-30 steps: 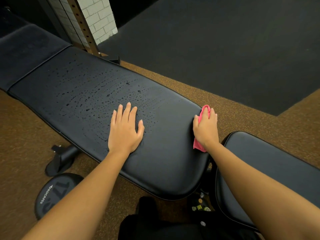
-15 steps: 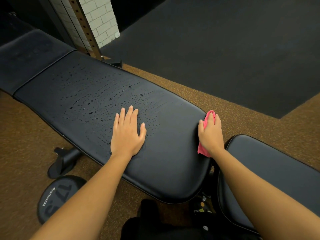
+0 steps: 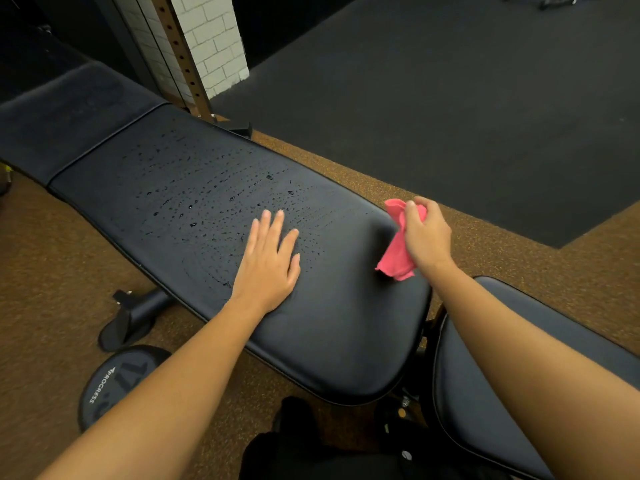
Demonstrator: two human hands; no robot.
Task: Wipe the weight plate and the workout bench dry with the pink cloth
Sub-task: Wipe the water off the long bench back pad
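Observation:
The black workout bench (image 3: pixel 194 188) runs from upper left to lower right, its long pad beaded with water drops around the middle. My left hand (image 3: pixel 268 261) lies flat on the pad, fingers straight, at the edge of the wet patch. My right hand (image 3: pixel 427 233) grips the bunched pink cloth (image 3: pixel 396 254) over the pad's right end, the cloth hanging down to the surface. A round dark weight plate (image 3: pixel 114 379) lies flat on the floor at lower left, partly hidden by my left forearm.
The bench's seat pad (image 3: pixel 485 393) sits at the lower right, separated by a gap with the frame. A bench foot (image 3: pixel 131 317) rests on the brown floor by the plate. Behind are a perforated rack upright (image 3: pixel 180 53), a white brick column (image 3: pixel 211 39) and black matting (image 3: pixel 433 98).
My right hand has lifted off the bench's end and come back over the pad with the cloth now bunched and dangling. My left hand stays flat in place.

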